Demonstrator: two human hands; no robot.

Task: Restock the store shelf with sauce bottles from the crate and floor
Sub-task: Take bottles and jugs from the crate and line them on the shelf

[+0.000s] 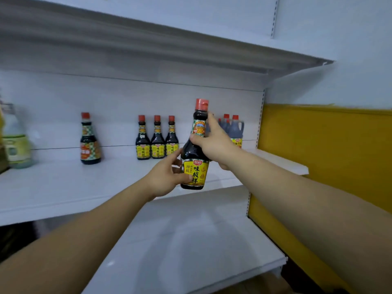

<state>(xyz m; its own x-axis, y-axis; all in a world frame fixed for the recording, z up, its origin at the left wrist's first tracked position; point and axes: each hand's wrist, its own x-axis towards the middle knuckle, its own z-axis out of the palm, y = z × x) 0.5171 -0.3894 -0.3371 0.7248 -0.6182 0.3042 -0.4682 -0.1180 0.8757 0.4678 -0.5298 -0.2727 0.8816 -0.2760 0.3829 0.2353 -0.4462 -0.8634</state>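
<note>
Dark sauce bottle, red-capped and yellow-labelled, held upright in the air before the white shelf, near its front edge. Left hand grips the lower label, fingers curled round it; right hand clasps the neck, forefinger lying up toward the cap. On the shelf behind: three matching bottles in a row, a lone bottle further left, jugs partly hidden by the right hand.
</note>
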